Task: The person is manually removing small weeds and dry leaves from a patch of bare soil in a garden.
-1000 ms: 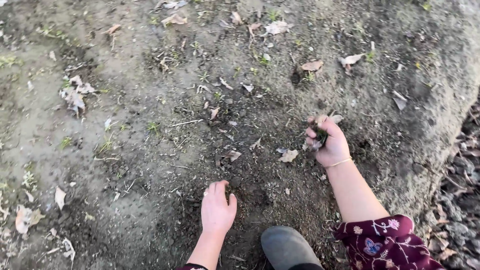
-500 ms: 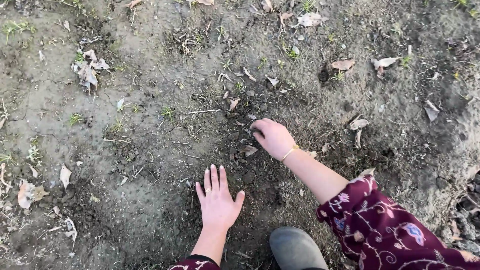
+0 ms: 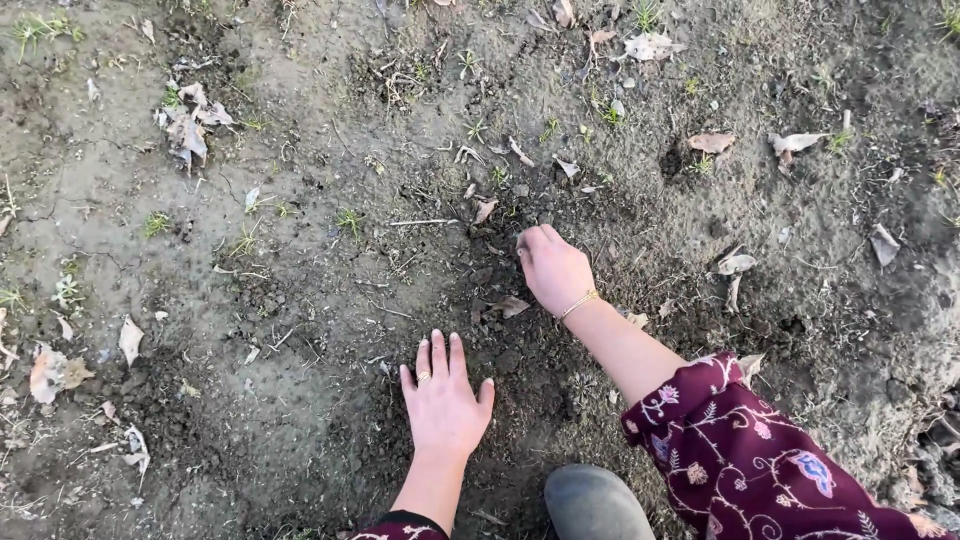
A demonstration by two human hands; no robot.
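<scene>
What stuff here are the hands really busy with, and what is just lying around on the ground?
Busy with:
- left hand, flat on the dark loose soil
- right hand, fingers curled down into that soil

Just lying around:
- dry leaf
- clump of dead leaves
- thin twig
- small green sprouts
- grey shoe toe

Bare soil (image 3: 300, 330) under dry leaves (image 3: 185, 125)
</scene>
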